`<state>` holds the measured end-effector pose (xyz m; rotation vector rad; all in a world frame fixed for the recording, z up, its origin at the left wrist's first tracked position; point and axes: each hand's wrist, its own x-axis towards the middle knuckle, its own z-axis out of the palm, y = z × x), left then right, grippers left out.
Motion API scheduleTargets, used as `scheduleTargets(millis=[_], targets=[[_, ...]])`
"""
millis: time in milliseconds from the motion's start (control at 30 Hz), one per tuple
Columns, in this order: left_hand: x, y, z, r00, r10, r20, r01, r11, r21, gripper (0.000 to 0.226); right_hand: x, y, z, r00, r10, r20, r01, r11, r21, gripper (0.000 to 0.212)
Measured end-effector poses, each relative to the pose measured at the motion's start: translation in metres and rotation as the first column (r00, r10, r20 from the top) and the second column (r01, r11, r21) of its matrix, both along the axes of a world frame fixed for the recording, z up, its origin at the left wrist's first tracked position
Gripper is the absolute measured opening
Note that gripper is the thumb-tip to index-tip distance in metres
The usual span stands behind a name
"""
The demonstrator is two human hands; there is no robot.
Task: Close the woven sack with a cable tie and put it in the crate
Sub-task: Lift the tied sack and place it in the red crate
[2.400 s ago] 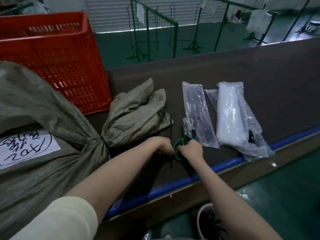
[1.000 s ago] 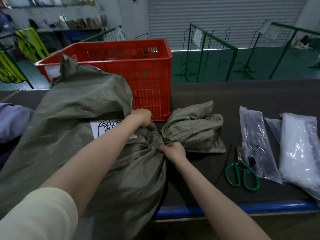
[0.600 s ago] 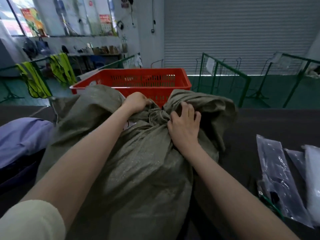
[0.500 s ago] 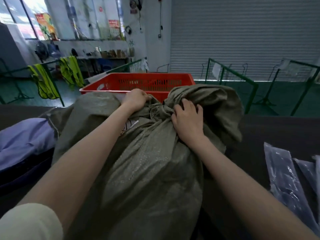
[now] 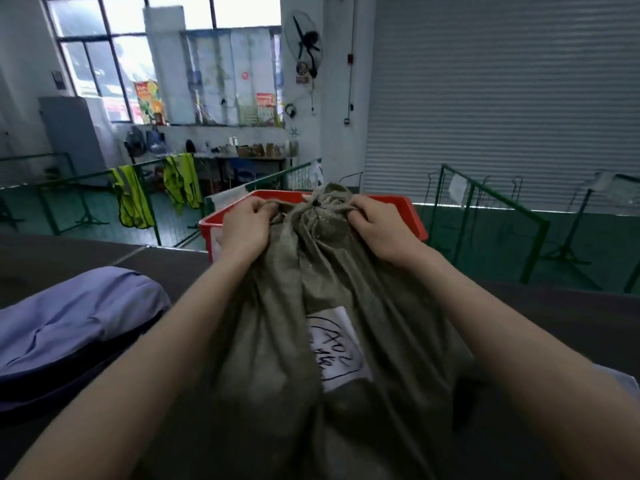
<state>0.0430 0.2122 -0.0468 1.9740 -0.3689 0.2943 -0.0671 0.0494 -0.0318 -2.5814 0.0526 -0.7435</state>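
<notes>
Here, dark table (image 5: 554, 317) bears woven sack (image 5: 277, 341); roller shutter (image 5: 502, 98) behind.

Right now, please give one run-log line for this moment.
left hand: grips sack neck | right hand: grips neck | sack: tied, before crate

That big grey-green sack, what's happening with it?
A person is gripping the woven sack with both bare hands, the left hand and the right hand bunched into the fabric on either side of its gathered neck, where a dark tie shows. The neck is up in front of the red crate behind it. The sack is not in the crate yet. A white handwritten label faces the camera.
</notes>
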Motion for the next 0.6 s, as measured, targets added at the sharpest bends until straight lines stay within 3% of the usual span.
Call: scheduleTargets(millis=[67,167,300,333,400,467,533,600], targets=[[-0.001,-0.001,-0.016,0.997,-0.065,-0.044,0.067,0.997,0.037,0.025,0.004,-0.004,-0.011,0.995,-0.039,-0.088,0.037,0.999,-0.029,0.022],[0.001,-0.005,-0.035,0.987,-0.138,-0.088,0.147,0.984,0.102,0.02,0.002,-0.006,-0.031,0.965,-0.197,-0.175,0.156,0.962,-0.223,0.027],[0.006,-0.006,-0.037,0.981,-0.13,-0.142,0.142,0.987,0.078,0.024,-0.029,0.002,-0.049,0.967,-0.159,0.198,0.175,0.982,-0.066,0.044],[0.006,-0.007,-0.036,0.982,-0.117,-0.146,0.13,0.988,0.083,0.026,-0.035,0.0,-0.053,0.967,-0.146,0.209,0.163,0.984,-0.066,0.051],[0.004,-0.009,-0.032,0.986,-0.085,-0.144,0.103,0.987,0.121,0.028,-0.04,-0.011,-0.061,0.985,-0.17,-0.02,0.167,0.98,-0.108,0.071],[-0.003,-0.004,-0.023,0.989,-0.061,-0.134,0.093,0.964,0.249,0.039,-0.04,-0.022,-0.072,0.94,-0.212,-0.265,0.19,0.976,-0.106,0.086],[-0.018,0.013,-0.016,0.998,-0.013,-0.061,0.04,0.889,0.457,0.066,-0.037,-0.027,-0.079,0.921,-0.258,-0.29,0.241,0.966,-0.095,0.082],[-0.04,0.034,-0.018,1.0,0.004,0.017,-0.014,0.792,0.611,0.093,-0.032,-0.025,-0.083,0.911,-0.323,-0.254,0.277,0.94,-0.2,0.069]])
